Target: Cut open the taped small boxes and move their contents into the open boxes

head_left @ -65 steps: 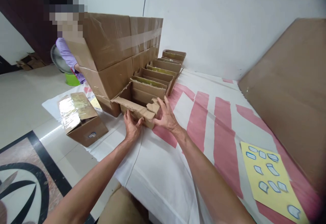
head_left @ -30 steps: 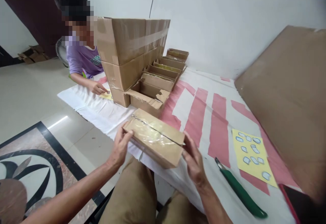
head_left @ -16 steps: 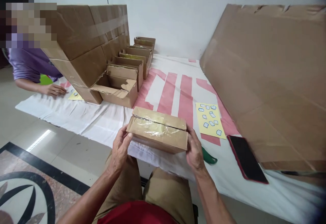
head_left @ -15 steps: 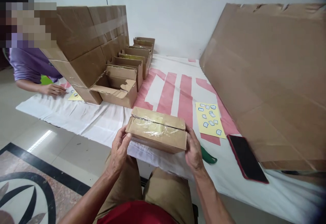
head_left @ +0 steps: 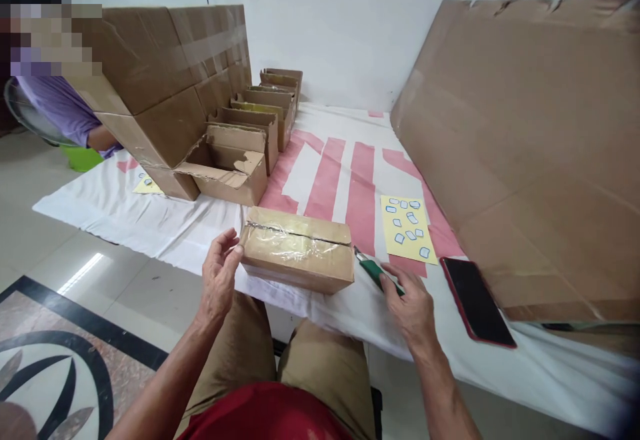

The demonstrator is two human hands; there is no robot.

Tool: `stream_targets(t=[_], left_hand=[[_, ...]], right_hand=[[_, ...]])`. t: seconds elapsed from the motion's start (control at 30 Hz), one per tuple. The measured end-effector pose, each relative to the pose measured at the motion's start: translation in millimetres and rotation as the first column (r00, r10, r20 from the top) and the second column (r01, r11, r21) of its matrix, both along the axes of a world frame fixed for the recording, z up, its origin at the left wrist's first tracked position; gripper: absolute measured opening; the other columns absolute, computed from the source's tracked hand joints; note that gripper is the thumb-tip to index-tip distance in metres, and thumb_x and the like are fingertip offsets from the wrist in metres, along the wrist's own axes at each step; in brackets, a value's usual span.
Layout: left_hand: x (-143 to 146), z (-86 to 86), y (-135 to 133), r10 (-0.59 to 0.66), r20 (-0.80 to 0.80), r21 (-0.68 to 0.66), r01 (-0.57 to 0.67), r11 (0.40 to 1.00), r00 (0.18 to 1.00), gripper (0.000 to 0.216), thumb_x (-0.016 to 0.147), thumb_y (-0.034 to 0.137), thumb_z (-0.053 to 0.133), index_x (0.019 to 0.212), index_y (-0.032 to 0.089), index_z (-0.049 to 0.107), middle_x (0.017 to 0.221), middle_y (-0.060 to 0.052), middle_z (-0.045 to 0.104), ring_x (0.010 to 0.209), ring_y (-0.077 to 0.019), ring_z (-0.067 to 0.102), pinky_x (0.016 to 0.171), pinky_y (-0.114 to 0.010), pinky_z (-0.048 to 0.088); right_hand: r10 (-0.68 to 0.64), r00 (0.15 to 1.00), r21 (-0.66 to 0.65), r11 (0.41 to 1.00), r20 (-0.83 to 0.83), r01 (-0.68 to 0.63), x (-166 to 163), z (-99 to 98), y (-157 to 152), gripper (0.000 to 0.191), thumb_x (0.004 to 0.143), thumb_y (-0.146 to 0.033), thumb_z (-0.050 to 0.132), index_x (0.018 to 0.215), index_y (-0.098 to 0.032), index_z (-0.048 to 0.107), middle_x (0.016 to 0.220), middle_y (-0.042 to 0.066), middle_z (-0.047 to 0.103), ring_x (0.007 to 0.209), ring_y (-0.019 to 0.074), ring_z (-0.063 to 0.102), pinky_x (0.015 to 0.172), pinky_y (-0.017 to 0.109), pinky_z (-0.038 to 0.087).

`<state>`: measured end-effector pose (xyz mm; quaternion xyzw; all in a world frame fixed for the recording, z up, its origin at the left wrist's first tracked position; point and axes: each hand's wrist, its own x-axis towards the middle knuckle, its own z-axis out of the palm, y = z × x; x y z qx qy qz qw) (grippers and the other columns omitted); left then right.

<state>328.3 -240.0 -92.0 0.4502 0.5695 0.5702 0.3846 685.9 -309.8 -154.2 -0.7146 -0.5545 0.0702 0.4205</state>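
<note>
A small taped cardboard box [head_left: 297, 248] lies on the white and red cloth [head_left: 330, 180] right in front of me. My left hand [head_left: 219, 279] rests against its left end, fingers loosely curled, steadying it. My right hand [head_left: 411, 305] has left the box and lies on the green-handled cutter [head_left: 375, 271] just right of it, fingers closing over the handle.
A row of open cardboard boxes [head_left: 235, 163] stands beside stacked large cartons [head_left: 165, 80] at the left. A yellow sticker sheet [head_left: 406, 227] and a black phone [head_left: 475, 301] lie to the right. A big cardboard sheet [head_left: 530, 140] leans at the right. Another person in purple [head_left: 60, 110] sits far left.
I brought the taped box from the floor onto the cloth in front of me. My right hand let go of its right end and moved to the green cutter. The other person's hand drew back.
</note>
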Motion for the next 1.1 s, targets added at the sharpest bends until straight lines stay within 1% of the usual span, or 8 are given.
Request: stream_targets(t=[0.13, 0.3, 0.37, 0.43, 0.57, 0.77, 0.93, 1.1], left_hand=[[4, 6.9, 18, -0.029, -0.029, 0.058, 0.031, 0.998, 0.999, 0.056, 0.084, 0.051, 0.070, 0.129, 0.018, 0.068, 0.130, -0.013, 0.071, 0.127, -0.0310, 0.064, 0.109, -0.043, 0.052], [15, 5.3, 29, -0.114, -0.013, 0.085, 0.115, 0.990, 0.993, 0.050, 0.092, 0.051, 0.064, 0.129, 0.018, 0.070, 0.131, -0.011, 0.072, 0.126, -0.0292, 0.065, 0.112, -0.042, 0.049], [18, 0.8, 30, -0.123, -0.008, 0.101, 0.123, 0.987, 0.992, 0.048, 0.094, 0.052, 0.062, 0.128, 0.019, 0.070, 0.129, -0.011, 0.073, 0.125, -0.0286, 0.065, 0.112, -0.041, 0.049], [21, -3.8, 30, -0.095, -0.004, 0.110, 0.095, 0.989, 0.995, 0.047, 0.095, 0.052, 0.060, 0.125, 0.019, 0.071, 0.127, -0.010, 0.074, 0.123, -0.0281, 0.066, 0.110, -0.040, 0.050], [24, -10.3, 30, -0.036, 0.023, 0.120, 0.033, 0.992, 0.999, 0.045, 0.097, 0.054, 0.056, 0.122, 0.019, 0.072, 0.127, -0.011, 0.075, 0.122, -0.0276, 0.067, 0.107, -0.039, 0.052], [28, -10.6, 33, -0.030, 0.080, 0.117, 0.020, 0.993, 0.996, 0.045, 0.097, 0.054, 0.057, 0.121, 0.019, 0.071, 0.125, -0.010, 0.075, 0.121, -0.0271, 0.068, 0.108, -0.039, 0.051], [16, -4.0, 28, -0.002, 0.107, 0.088, -0.007, 0.996, 0.994, 0.044, 0.093, 0.052, 0.059, 0.118, 0.018, 0.073, 0.121, -0.010, 0.077, 0.117, -0.0277, 0.069, 0.104, -0.040, 0.053], [6, -2.1, 22, 0.030, 0.093, 0.087, -0.038, 0.996, 0.995, 0.040, 0.090, 0.048, 0.062, 0.115, 0.018, 0.073, 0.119, -0.009, 0.077, 0.115, -0.0270, 0.069, 0.105, -0.040, 0.053]], right_hand=[[-0.031, 0.943, -0.143, 0.986, 0.331, 0.083, 21, -20.2, -12, 0.044, 0.089, -0.044, 0.054, 0.117, -0.018, 0.075, 0.124, 0.019, 0.076, 0.112, 0.0413, 0.067, 0.093, 0.060, 0.052], [0.005, 0.940, -0.211, 0.975, 0.342, 0.072, 11, -28.7, -6, 0.046, 0.091, -0.040, 0.046, 0.118, -0.014, 0.074, 0.120, 0.023, 0.076, 0.108, 0.0424, 0.066, 0.090, 0.062, 0.051], [-0.036, 0.976, -0.159, 0.985, 0.215, 0.071, 6, -25.7, -3, 0.043, 0.087, -0.042, 0.051, 0.113, -0.016, 0.074, 0.114, 0.022, 0.076, 0.105, 0.0408, 0.066, 0.093, 0.061, 0.050], [-0.099, 0.988, -0.096, 0.992, -0.117, 0.088, -1, -18.9, 0, 0.038, 0.081, -0.046, 0.062, 0.106, -0.020, 0.074, 0.106, 0.016, 0.077, 0.099, 0.0360, 0.067, 0.090, 0.055, 0.052], [-0.131, 0.737, -0.060, 0.991, -0.663, 0.122, -27, 4.4, 8, 0.041, 0.083, -0.059, 0.063, 0.094, -0.021, 0.070, 0.078, 0.005, 0.069, 0.063, 0.0205, 0.061, 0.055, 0.034, 0.049], [0.080, 0.480, 0.122, 0.991, -0.874, 0.057, -84, 44.4, 32, 0.045, 0.073, -0.061, 0.080, 0.090, -0.021, 0.071, 0.079, 0.000, 0.070, 0.052, 0.0118, 0.056, 0.044, 0.025, 0.043], [0.085, 0.491, 0.100, 0.995, -0.867, 0.003, -112, 51.6, 37, 0.051, 0.072, -0.065, 0.082, 0.097, -0.022, 0.075, 0.092, 0.006, 0.079, 0.085, 0.0246, 0.075, 0.059, 0.031, 0.056], [0.109, 0.481, 0.104, 0.994, -0.870, -0.038, -118, 47.4, 29, 0.050, 0.073, -0.064, 0.083, 0.099, -0.022, 0.075, 0.090, 0.004, 0.078, 0.091, 0.0247, 0.075, 0.063, 0.031, 0.057]])
